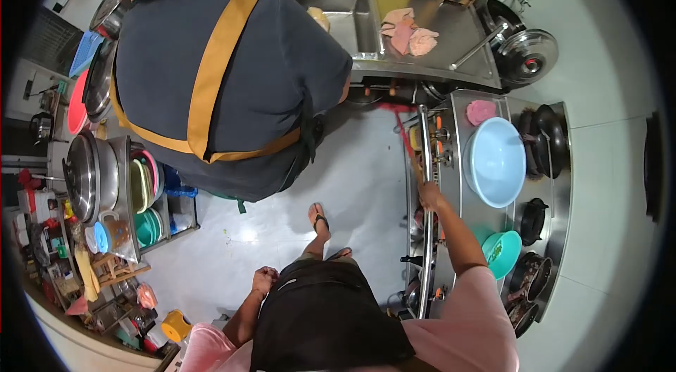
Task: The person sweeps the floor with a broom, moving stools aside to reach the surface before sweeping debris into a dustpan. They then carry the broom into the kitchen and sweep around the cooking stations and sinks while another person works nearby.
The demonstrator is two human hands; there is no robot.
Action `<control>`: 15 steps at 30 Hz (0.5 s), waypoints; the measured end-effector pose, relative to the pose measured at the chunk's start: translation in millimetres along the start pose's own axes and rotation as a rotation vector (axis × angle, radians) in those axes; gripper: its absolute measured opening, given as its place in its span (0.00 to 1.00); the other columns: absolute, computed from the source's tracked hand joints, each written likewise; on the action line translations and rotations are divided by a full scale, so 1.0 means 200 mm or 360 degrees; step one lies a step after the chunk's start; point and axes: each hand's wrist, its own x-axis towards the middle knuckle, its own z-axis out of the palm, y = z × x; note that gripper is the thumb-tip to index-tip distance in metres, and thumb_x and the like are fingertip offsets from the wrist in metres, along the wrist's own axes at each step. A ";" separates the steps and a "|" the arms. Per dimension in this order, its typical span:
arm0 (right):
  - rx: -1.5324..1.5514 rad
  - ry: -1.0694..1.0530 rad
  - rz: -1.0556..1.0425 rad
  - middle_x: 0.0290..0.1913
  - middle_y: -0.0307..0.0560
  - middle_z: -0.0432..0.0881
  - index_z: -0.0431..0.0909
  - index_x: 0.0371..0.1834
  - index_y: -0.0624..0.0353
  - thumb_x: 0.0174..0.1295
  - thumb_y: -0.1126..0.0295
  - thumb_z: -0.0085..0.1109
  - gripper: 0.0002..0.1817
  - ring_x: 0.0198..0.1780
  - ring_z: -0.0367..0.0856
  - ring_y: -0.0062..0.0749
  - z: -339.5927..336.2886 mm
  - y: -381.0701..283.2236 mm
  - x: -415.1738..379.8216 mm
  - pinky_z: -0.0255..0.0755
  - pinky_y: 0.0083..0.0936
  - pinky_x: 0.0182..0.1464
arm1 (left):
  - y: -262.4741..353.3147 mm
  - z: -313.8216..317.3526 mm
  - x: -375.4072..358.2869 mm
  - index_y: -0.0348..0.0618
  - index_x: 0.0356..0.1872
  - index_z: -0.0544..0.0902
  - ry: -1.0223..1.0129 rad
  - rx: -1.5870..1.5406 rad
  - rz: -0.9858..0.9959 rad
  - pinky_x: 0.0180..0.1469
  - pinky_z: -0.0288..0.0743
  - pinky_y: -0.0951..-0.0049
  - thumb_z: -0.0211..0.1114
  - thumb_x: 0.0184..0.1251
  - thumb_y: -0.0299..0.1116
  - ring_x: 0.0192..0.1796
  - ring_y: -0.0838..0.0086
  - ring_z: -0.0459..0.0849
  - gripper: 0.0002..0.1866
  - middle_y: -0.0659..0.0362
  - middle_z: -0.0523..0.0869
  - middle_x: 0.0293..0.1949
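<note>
My right hand (429, 197) is wrapped round the wooden-coloured handle of a broom (407, 140), beside the steel rail of the stove counter. The broom slants away from me. Its red lower end is on the floor near the foot of the sink unit and is slightly blurred. Down at my left side, next to my black apron (320, 316), hangs my left hand (265, 280) with its fingers curled in and nothing visible in it.
A co-worker (232, 83) in a dark shirt stands at the sink (345, 27), ahead left. On the stove counter (451, 231) are a blue basin (495, 161) and a green bowl (502, 255). At left stands a rack (134, 231) with pots and bowls. A yellow stool (176, 326) is behind left.
</note>
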 end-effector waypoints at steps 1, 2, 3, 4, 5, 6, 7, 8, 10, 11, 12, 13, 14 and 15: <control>-0.0124 -0.0075 0.0030 0.14 0.43 0.68 0.72 0.30 0.60 0.70 0.61 0.50 0.15 0.09 0.64 0.27 -0.06 0.08 -0.06 0.56 0.30 0.09 | -0.05 0.00 0.06 0.35 0.37 0.83 -0.0042 0.0024 0.0068 0.40 0.80 0.71 0.52 0.72 0.29 0.33 0.72 0.85 0.11 0.57 0.87 0.31; -0.0145 -0.0132 0.0075 0.15 0.42 0.69 0.73 0.31 0.60 0.70 0.61 0.51 0.14 0.09 0.64 0.25 -0.13 0.10 -0.19 0.55 0.28 0.08 | -0.04 0.01 0.09 0.35 0.37 0.83 -0.0071 0.0151 0.0072 0.41 0.80 0.71 0.53 0.72 0.28 0.34 0.72 0.86 0.11 0.56 0.88 0.31; -0.0089 -0.0164 0.0104 0.15 0.41 0.69 0.74 0.32 0.59 0.71 0.61 0.51 0.14 0.10 0.64 0.24 -0.25 0.06 -0.37 0.55 0.27 0.09 | -0.01 0.01 0.12 0.34 0.37 0.82 -0.0100 0.0277 0.0082 0.41 0.80 0.71 0.53 0.72 0.28 0.34 0.72 0.86 0.11 0.56 0.88 0.31; -0.0034 -0.0196 0.0134 0.15 0.40 0.69 0.75 0.34 0.59 0.71 0.61 0.51 0.13 0.10 0.64 0.22 -0.36 -0.03 -0.61 0.55 0.26 0.09 | 0.01 0.02 0.15 0.34 0.37 0.82 -0.0126 0.0402 0.0094 0.42 0.81 0.72 0.53 0.71 0.28 0.35 0.71 0.86 0.10 0.55 0.88 0.32; 0.0020 -0.0233 0.0163 0.14 0.39 0.68 0.76 0.35 0.58 0.71 0.60 0.51 0.13 0.10 0.63 0.21 -0.44 -0.08 -0.78 0.55 0.24 0.09 | -0.01 0.02 0.22 0.34 0.37 0.82 -0.0134 0.0381 0.0071 0.43 0.81 0.72 0.53 0.71 0.28 0.35 0.72 0.86 0.10 0.54 0.88 0.33; 0.0083 -0.0226 0.0198 0.15 0.38 0.69 0.77 0.37 0.58 0.71 0.60 0.52 0.13 0.10 0.63 0.20 -0.51 -0.11 -0.93 0.55 0.24 0.09 | 0.01 0.03 0.22 0.34 0.37 0.82 -0.0143 0.0312 0.0104 0.43 0.81 0.73 0.53 0.71 0.28 0.35 0.72 0.86 0.11 0.54 0.88 0.33; 0.0141 -0.0225 0.0225 0.15 0.37 0.69 0.78 0.38 0.57 0.72 0.60 0.52 0.12 0.10 0.63 0.19 -0.56 -0.13 -1.05 0.55 0.23 0.09 | 0.06 0.06 0.24 0.34 0.37 0.82 -0.0144 0.0236 0.0136 0.43 0.80 0.73 0.53 0.71 0.29 0.35 0.72 0.86 0.11 0.54 0.88 0.33; 0.0197 -0.0229 0.0249 0.15 0.37 0.69 0.80 0.40 0.56 0.72 0.60 0.52 0.12 0.10 0.63 0.18 -0.57 -0.12 -1.12 0.55 0.22 0.09 | 0.11 0.09 0.25 0.34 0.37 0.82 -0.0140 0.0158 0.0166 0.43 0.80 0.73 0.53 0.71 0.29 0.35 0.73 0.86 0.11 0.55 0.88 0.33; 0.0095 -0.0191 0.0150 0.15 0.37 0.70 0.80 0.42 0.57 0.71 0.61 0.53 0.12 0.10 0.63 0.20 -0.54 -0.04 -1.20 0.56 0.24 0.09 | 0.22 0.13 0.24 0.34 0.36 0.82 -0.0142 0.0174 0.0213 0.42 0.79 0.73 0.52 0.71 0.29 0.34 0.73 0.85 0.11 0.56 0.88 0.32; 0.0043 -0.0173 0.0103 0.15 0.38 0.71 0.80 0.43 0.57 0.71 0.61 0.53 0.12 0.10 0.64 0.21 -0.53 -0.02 -1.22 0.57 0.25 0.09 | 0.26 0.15 0.23 0.34 0.36 0.82 -0.0146 0.0178 0.0202 0.42 0.79 0.73 0.52 0.71 0.29 0.34 0.73 0.85 0.11 0.56 0.88 0.31; -0.0048 -0.0136 -0.0016 0.15 0.38 0.71 0.80 0.43 0.57 0.71 0.60 0.53 0.12 0.10 0.64 0.21 -0.51 0.00 -1.20 0.57 0.26 0.10 | 0.29 0.16 0.22 0.34 0.36 0.82 -0.0152 0.0182 0.0189 0.42 0.79 0.72 0.52 0.71 0.29 0.34 0.73 0.85 0.11 0.56 0.87 0.31; -0.0137 -0.0100 -0.0133 0.15 0.39 0.72 0.80 0.42 0.57 0.71 0.60 0.53 0.13 0.10 0.65 0.22 -0.45 0.02 -1.14 0.57 0.27 0.10 | 0.32 0.18 0.21 0.34 0.35 0.82 -0.0140 0.0209 0.0171 0.43 0.80 0.72 0.53 0.71 0.29 0.33 0.73 0.85 0.11 0.57 0.87 0.31; -0.0224 -0.0064 -0.0248 0.15 0.40 0.72 0.80 0.42 0.57 0.71 0.59 0.53 0.13 0.10 0.65 0.23 -0.39 0.05 -1.08 0.57 0.28 0.10 | 0.30 0.18 0.21 0.35 0.35 0.82 -0.0162 0.0186 0.0177 0.42 0.80 0.72 0.53 0.71 0.29 0.33 0.73 0.85 0.11 0.56 0.87 0.31; -0.0216 -0.0059 -0.0189 0.16 0.41 0.73 0.80 0.38 0.57 0.70 0.60 0.51 0.13 0.13 0.69 0.27 -0.31 0.06 -0.99 0.62 0.32 0.14 | 0.27 0.18 0.22 0.35 0.35 0.82 -0.0183 0.0166 0.0182 0.42 0.80 0.72 0.53 0.70 0.29 0.33 0.73 0.85 0.11 0.56 0.87 0.31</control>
